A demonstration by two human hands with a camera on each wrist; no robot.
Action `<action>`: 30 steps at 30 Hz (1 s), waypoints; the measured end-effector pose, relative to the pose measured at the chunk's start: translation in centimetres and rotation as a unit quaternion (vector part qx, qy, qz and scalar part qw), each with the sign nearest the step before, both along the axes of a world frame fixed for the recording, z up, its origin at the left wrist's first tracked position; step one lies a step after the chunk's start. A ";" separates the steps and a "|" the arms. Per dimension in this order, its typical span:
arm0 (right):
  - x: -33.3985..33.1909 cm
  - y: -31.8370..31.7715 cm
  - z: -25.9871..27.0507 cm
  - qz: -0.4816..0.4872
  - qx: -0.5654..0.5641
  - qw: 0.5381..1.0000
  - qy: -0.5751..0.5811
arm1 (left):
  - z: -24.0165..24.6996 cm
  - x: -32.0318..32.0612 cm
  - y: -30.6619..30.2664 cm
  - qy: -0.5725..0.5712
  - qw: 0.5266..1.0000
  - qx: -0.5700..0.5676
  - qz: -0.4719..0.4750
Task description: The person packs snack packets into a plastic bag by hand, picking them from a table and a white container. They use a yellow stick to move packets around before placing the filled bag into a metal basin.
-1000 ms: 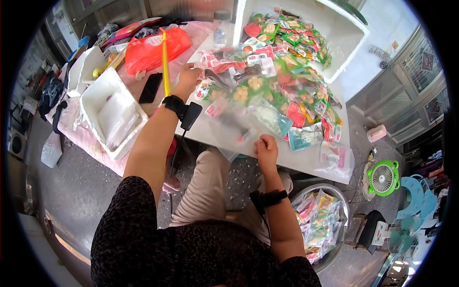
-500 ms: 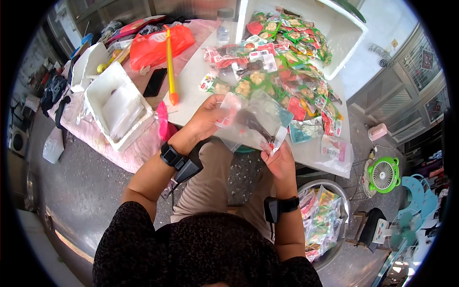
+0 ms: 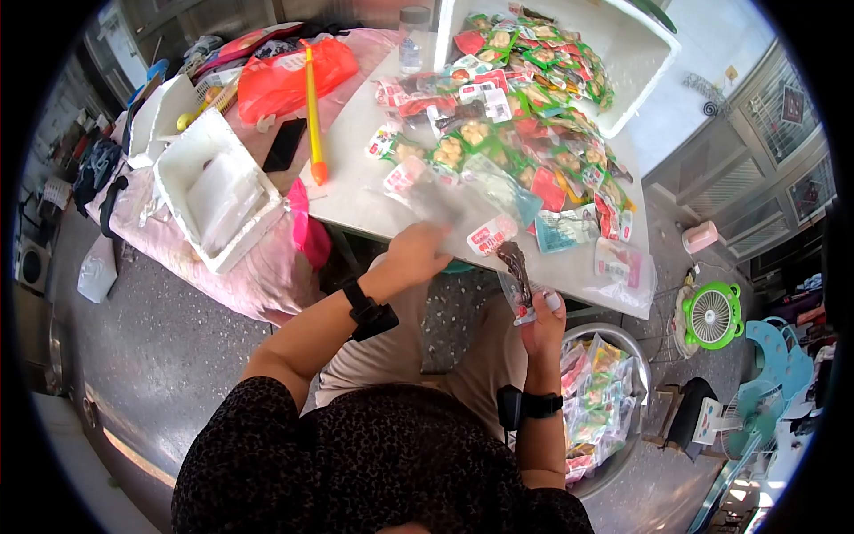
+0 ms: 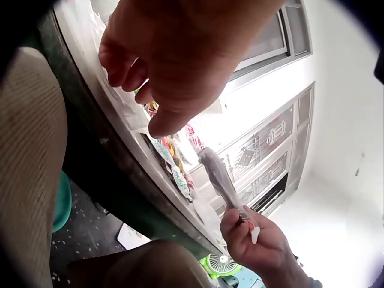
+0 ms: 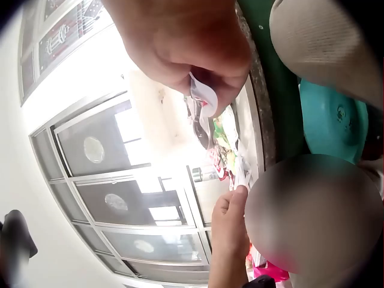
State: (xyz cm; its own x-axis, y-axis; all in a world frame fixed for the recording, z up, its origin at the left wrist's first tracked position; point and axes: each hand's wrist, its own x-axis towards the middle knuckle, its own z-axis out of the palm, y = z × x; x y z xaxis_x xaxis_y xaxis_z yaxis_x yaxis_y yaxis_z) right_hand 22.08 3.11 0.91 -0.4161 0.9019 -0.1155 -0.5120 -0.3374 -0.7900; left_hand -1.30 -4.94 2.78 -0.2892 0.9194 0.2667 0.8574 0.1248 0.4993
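Observation:
My right hand (image 3: pixel 543 327) pinches the lower end of a clear packet (image 3: pixel 514 267) with a dark brown piece inside; it stands upright beside the table's front edge, its red-and-white label at the top. In the left wrist view this packet (image 4: pixel 221 180) rises from the right hand (image 4: pixel 258 243). My left hand (image 3: pixel 414 260) is at the table edge, fingers curled on a clear bag (image 3: pixel 429 198) that is blurred in the head view. The right wrist view shows that hand (image 5: pixel 230 231) with its thumb against whitish plastic (image 5: pixel 242 174).
Many coloured food packets (image 3: pixel 534 160) cover the table (image 3: pixel 356 191), spilling from a white foam box (image 3: pixel 645 84). A metal basin (image 3: pixel 642 392) of filled bags stands at lower right. At left are a foam box (image 3: pixel 169 191), a phone (image 3: pixel 285 145) and a yellow stick (image 3: pixel 314 116).
Both hands held the dark-piece packet and clear plastic together half a second ago; now they are apart. The right hand has moved down and right with the packet, the left toward the table edge.

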 end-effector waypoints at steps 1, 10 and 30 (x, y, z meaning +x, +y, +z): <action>0.1 -0.1 -0.1 0.006 -0.002 1.000 -0.002 | -0.2 0.2 0.0 0.021 0.999 -0.028 0.011; -1.7 -0.6 -1.3 0.032 -0.025 0.998 -0.055 | -1.5 0.1 1.1 -0.107 0.992 0.060 0.010; -9.7 1.7 -1.1 0.171 -0.006 0.984 -0.045 | 0.1 2.1 0.0 0.018 0.996 0.084 0.030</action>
